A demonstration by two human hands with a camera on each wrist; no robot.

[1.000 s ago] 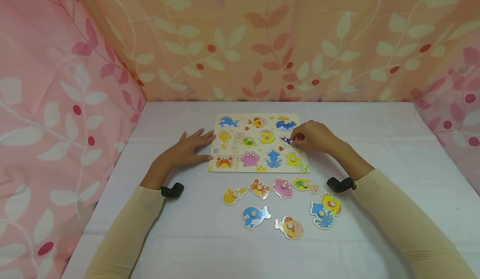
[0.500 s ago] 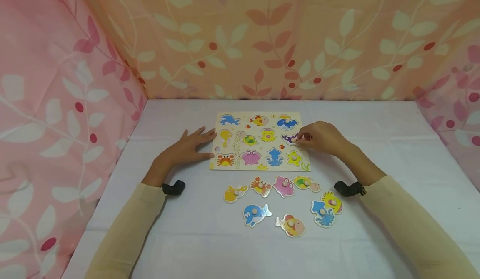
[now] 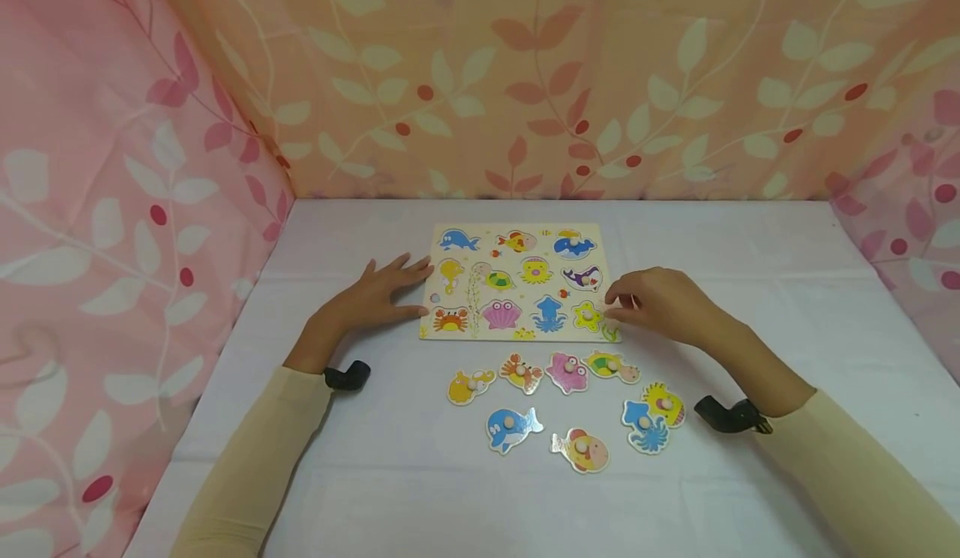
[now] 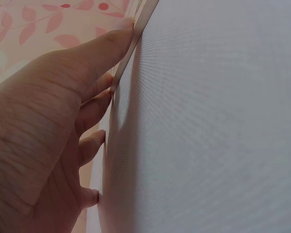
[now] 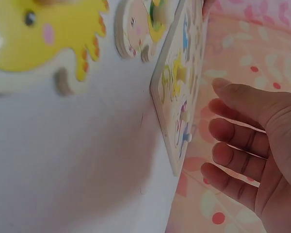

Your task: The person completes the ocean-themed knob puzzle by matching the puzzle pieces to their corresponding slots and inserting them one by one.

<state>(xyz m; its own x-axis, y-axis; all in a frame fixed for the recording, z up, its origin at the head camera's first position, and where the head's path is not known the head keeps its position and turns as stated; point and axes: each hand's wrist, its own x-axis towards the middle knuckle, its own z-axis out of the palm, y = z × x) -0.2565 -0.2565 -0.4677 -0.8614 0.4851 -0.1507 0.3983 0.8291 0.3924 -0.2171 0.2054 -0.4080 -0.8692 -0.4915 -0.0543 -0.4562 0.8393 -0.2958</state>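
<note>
A wooden peg puzzle board [image 3: 517, 293] with sea-animal pictures lies on the white-covered table. My left hand [image 3: 382, 295] rests along its left side, fingers spread and fingertips at the edge; in the left wrist view the thumb [image 4: 104, 51] touches that edge. Seated in the board are the purple whale piece [image 3: 583, 278], the blue whale piece [image 3: 575, 245] and the yellow starfish piece [image 3: 588, 316], each with a knob. My right hand [image 3: 660, 304] is just off the board's right edge, near the starfish. Its fingers [image 5: 233, 133] are loosely bent and hold nothing.
Several loose knobbed pieces lie in front of the board: seahorse [image 3: 471, 386], crab [image 3: 521, 373], shell [image 3: 567, 372], turtle [image 3: 611, 366], dolphin [image 3: 512, 430] and fish [image 3: 581, 451]. The squid piece [image 3: 645, 429] overlaps the octopus piece [image 3: 664, 405]. Patterned cloth [image 3: 525, 82] hangs behind the table.
My right hand has let go of the purple whale piece, which now sits in the board, and has moved right and toward me. The left hand stays at the board's edge.
</note>
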